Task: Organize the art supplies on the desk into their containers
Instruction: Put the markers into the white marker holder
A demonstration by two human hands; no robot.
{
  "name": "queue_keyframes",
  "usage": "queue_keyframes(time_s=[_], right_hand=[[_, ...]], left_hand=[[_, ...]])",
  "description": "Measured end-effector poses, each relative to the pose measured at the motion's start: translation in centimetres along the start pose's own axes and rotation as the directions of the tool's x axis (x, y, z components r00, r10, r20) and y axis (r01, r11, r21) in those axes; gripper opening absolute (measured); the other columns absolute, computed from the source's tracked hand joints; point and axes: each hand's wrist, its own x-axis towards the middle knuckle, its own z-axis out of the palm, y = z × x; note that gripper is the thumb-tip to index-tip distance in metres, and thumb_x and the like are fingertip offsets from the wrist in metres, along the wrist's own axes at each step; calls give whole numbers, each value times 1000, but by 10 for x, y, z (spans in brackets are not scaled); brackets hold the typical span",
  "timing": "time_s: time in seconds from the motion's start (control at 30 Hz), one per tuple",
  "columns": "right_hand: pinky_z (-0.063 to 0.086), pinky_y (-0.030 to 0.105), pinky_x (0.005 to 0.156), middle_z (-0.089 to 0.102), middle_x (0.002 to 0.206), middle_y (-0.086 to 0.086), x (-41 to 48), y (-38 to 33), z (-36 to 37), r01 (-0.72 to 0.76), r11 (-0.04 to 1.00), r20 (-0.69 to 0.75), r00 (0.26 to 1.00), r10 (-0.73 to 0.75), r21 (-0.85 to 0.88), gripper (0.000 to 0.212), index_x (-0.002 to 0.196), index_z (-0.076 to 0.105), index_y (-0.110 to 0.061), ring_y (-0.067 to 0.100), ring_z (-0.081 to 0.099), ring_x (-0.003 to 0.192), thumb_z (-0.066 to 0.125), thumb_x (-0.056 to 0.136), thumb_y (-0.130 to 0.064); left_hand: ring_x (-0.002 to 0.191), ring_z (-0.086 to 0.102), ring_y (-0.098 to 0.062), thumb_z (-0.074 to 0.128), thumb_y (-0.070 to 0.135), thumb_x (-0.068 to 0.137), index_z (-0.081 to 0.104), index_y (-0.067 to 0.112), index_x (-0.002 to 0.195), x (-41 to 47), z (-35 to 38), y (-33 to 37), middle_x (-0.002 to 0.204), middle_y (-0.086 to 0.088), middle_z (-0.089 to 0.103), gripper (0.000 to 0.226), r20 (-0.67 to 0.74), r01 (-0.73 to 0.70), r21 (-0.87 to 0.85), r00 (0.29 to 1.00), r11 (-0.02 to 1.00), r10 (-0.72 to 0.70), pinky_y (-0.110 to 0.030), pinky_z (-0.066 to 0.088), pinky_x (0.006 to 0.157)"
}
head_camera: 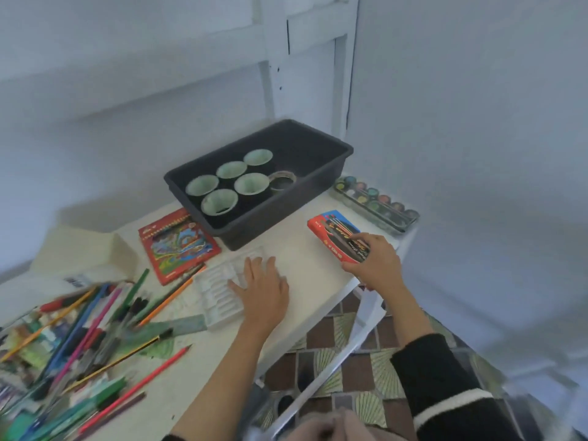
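Note:
My right hand [375, 259] grips the near end of a red box of markers [334, 232] lying on the white desk [305, 268] near its right edge. My left hand [264, 288] rests flat, fingers straight, on a clear plastic insert tray [216, 291] at the desk's middle. A red coloured-pencil box [178, 245] lies to the left of the tray. A loose heap of pencils, pens and brushes [79, 338] covers the desk's left side. A dark grey bin [261, 179] at the back holds several pale green cups and a tape roll [282, 179].
A long paint-pot palette [375, 200] sits at the desk's far right corner by the wall. A white box [79, 249] stands at the left rear. A green ruler [178, 327] lies near the tray. Below the desk edge is patterned tile floor [356, 361].

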Motion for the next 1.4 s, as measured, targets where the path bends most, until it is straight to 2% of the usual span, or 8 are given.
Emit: queue_keyframes(time_s=[0.2, 0.33, 0.5, 0.73, 0.87, 1.0, 1.2, 1.4], right_hand=[[36, 37, 92, 45, 130, 4, 30, 10, 20, 66, 979, 89, 995, -49, -195, 56, 123, 53, -30, 25, 43, 114, 73, 70, -36], [32, 42, 100, 46, 132, 6, 49, 9, 31, 144, 965, 120, 986, -120, -218, 57, 126, 53, -28, 26, 43, 119, 71, 73, -39], [6, 49, 114, 31, 151, 11, 64, 7, 38, 150, 955, 121, 985, -123, -256, 56, 137, 46, -22, 27, 24, 140, 66, 85, -33], [21, 50, 112, 52, 134, 9, 59, -15, 50, 362, 928, 68, 931, -357, -84, 27, 116, 64, -11, 28, 42, 130, 61, 89, -17], [38, 32, 104, 60, 124, 6, 48, -45, 58, 423, 906, 82, 904, -419, -26, 19, 107, 67, -13, 20, 52, 118, 59, 89, -11], [40, 18, 83, 67, 107, 3, 33, -83, 71, 477, 877, 211, 853, -477, 56, 18, 104, 68, -12, 14, 60, 96, 55, 92, -12], [51, 28, 79, 70, 93, 2, -13, -160, 120, 539, 812, 379, 719, -582, 222, 14, 97, 71, -11, 13, 60, 80, 60, 89, -11], [48, 18, 68, 69, 81, -3, -93, -244, 177, 585, 720, 485, 539, -689, 372, 13, 92, 72, -12, 9, 59, 70, 61, 87, -9]], left_hand=[[143, 20, -25, 29, 37, 93, 47, 24, 135, 0, 16, -4, 148, -4, 37, 47, -110, -27, 102, 993, 994, 38, -58, 12, 111], [142, 23, -24, 18, 43, 88, 51, 26, 132, -1, 19, -8, 145, -3, 41, 58, -151, -24, 91, 988, 996, 37, -57, 11, 112], [141, 26, -23, 27, 38, 88, 53, 28, 130, 1, 21, -9, 143, -2, 45, 51, -185, -13, 62, 982, 998, 24, -56, 10, 112], [125, 49, -30, 35, 29, 89, 65, 18, 115, 0, 22, -8, 126, -8, 58, 41, -337, -68, -89, 941, 994, 34, -61, 30, 105], [103, 55, -26, 45, 6, 84, 68, 5, 93, -2, 8, -9, 105, -12, 61, 25, -473, -93, -468, 866, 879, -160, -40, 47, 94], [94, 56, -20, 47, -3, 79, 66, 4, 82, -8, -27, -24, 93, -10, 60, 20, -551, -119, -612, 774, 782, -313, -9, 40, 86], [89, 55, -15, 53, -13, 74, 68, 10, 77, -39, -71, -105, 85, 4, 57, 28, -605, -33, -646, 631, 763, -485, -14, 40, 82], [89, 57, -11, 55, -12, 79, 65, 24, 75, -108, -118, -211, 88, 10, 58, 38, -602, 83, -712, 438, 697, -668, -39, 50, 80]])
